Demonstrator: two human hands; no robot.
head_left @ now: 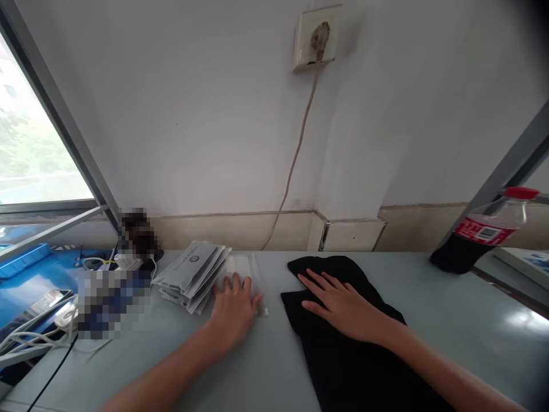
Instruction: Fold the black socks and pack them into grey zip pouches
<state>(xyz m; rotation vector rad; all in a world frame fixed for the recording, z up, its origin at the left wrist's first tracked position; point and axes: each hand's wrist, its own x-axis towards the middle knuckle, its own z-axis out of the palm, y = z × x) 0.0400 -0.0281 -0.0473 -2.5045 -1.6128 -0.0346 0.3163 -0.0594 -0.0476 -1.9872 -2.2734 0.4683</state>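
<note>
Fingers spread, my left hand [235,312] rests on a clear plastic zip bag [258,286] that lies flat on the grey table. Just left of that hand is a stack of flat grey-white packets [193,269] with dark print on the top one. On the right, my right hand [343,306] lies flat and open on a piece of black cloth [334,372]. The cloth is spread over the table and runs out of view at the bottom. Its exact kind cannot be made out.
A cola bottle [489,232] with a red cap stands at the far right. White cables [34,340] and small devices crowd the left side. A plug sits in the wall socket [317,37], its cord [300,137] hanging behind the table [266,366]. Metal frame bars rise at both sides.
</note>
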